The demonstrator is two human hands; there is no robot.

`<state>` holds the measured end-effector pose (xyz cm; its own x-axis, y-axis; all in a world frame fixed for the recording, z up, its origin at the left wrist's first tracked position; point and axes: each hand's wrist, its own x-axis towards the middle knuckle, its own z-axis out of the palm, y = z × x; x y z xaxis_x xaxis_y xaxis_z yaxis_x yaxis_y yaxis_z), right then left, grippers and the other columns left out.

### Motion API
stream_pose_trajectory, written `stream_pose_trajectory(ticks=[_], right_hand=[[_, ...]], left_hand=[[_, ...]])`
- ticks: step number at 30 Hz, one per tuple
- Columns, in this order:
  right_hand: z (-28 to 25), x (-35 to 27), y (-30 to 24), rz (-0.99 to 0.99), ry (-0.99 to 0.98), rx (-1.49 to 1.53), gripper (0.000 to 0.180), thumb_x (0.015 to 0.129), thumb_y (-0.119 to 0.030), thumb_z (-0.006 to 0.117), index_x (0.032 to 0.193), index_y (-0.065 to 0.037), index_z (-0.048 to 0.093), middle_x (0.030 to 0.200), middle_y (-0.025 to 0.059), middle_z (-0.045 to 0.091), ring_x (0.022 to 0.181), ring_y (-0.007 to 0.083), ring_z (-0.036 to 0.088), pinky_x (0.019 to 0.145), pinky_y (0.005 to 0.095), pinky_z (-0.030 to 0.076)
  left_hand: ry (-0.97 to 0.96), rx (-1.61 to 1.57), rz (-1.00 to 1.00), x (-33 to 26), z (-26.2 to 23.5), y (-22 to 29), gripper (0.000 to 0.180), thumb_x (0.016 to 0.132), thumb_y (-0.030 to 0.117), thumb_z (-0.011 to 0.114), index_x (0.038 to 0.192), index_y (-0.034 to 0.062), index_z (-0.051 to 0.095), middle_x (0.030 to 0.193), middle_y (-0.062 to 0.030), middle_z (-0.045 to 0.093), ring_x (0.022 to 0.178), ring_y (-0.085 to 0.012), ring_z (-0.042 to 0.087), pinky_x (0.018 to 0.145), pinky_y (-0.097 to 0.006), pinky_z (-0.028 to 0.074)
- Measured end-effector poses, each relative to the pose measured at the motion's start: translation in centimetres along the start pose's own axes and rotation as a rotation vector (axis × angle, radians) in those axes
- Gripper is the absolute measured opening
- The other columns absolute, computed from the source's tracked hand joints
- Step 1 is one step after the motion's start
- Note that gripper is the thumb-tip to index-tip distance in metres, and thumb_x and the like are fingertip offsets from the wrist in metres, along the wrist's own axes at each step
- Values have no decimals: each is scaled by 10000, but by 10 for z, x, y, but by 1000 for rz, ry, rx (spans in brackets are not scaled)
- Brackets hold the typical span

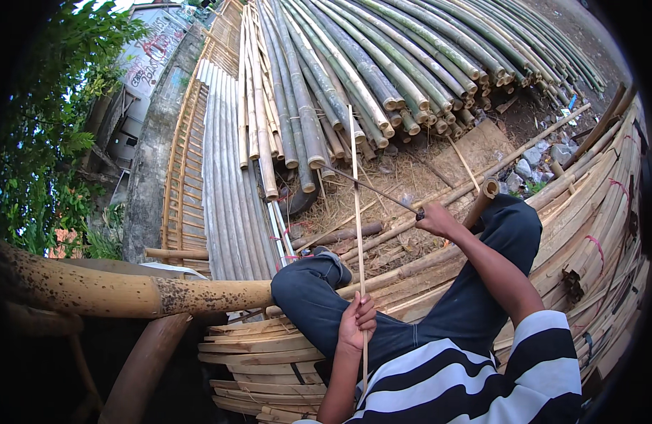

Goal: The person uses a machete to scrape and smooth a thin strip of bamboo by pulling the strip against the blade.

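Bamboo poles (382,63) beyond seated legs (411,297)

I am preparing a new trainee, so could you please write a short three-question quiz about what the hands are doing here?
1. True or false: the left hand grips the thin pale bamboo strip.
2. What does the right hand hold? A) a long dark blade B) a hammer C) a rope
3. Fill in: the person sits on a stack of flat split bamboo ____.

Key: 1 true; 2 A; 3 slats.
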<state>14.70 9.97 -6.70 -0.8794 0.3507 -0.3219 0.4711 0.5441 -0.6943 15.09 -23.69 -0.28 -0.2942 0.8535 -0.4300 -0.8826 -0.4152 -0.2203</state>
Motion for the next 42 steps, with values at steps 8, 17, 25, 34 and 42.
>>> stream_pose_trajectory(ticks=[8,17,25,34,42], right_hand=[[22,-19,-30,-494,-191,-62,261,614,-223,628,767,-14,599,685,222,610,705,419,607,650,477,490],[14,8,-8,-207,-49,-204,252,614,-242,581,678,-1,621,713,250,618,726,412,627,677,479,506],[38,-29,-43,-574,-241,-258,276,654,-273,611,757,-17,615,674,231,602,705,407,620,649,479,493],[1,31,6,61,117,13,288,637,-242,596,684,40,628,675,283,598,698,430,624,668,485,498],[41,-26,-44,-538,-282,-257,271,655,-268,600,769,-24,618,710,227,622,710,409,625,655,486,507]], left_hand=[[316,679,201,13,38,-28,244,1015,265,427,868,71,449,597,51,295,448,-23,248,372,-174,191],[500,940,387,5,35,-24,220,1005,238,448,876,62,476,588,61,287,442,-11,239,372,-166,175],[398,782,264,21,33,-13,240,1018,253,412,862,77,462,585,54,278,441,-29,226,380,-183,174],[391,726,276,-2,35,-13,236,1021,248,400,857,84,444,570,56,266,440,-20,224,368,-167,181],[352,773,203,35,20,-8,225,1016,248,410,873,83,464,575,54,278,437,-32,228,374,-181,188]])
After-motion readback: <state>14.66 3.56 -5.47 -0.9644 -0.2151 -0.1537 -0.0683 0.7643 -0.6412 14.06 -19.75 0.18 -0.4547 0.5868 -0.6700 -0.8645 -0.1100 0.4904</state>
